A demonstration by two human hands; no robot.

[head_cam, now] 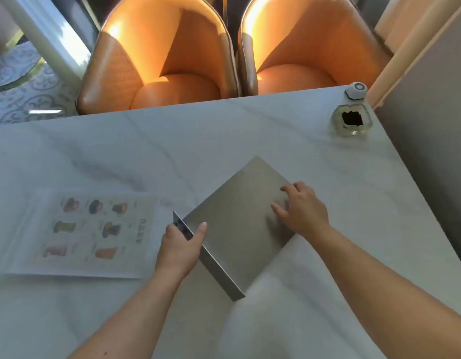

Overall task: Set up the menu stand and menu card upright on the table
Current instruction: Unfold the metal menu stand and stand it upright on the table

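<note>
A brushed metal menu stand [237, 224] lies flat on the white marble table [172, 141], turned diagonally, its short bent lip standing up along the near left edge. My left hand [181, 246] grips that lip, thumb inside and fingers outside. My right hand [302, 209] rests with spread fingers on the stand's right edge. The menu card [89, 230], a laminated sheet with pictures of drinks, lies flat on the table to the left of the stand, apart from both hands.
A glass ashtray [352, 120] and a small white round device [356, 90] sit at the table's far right corner. Two orange chairs [167, 60] [302, 53] stand behind the far edge. A grey wall panel [431, 112] borders the right side.
</note>
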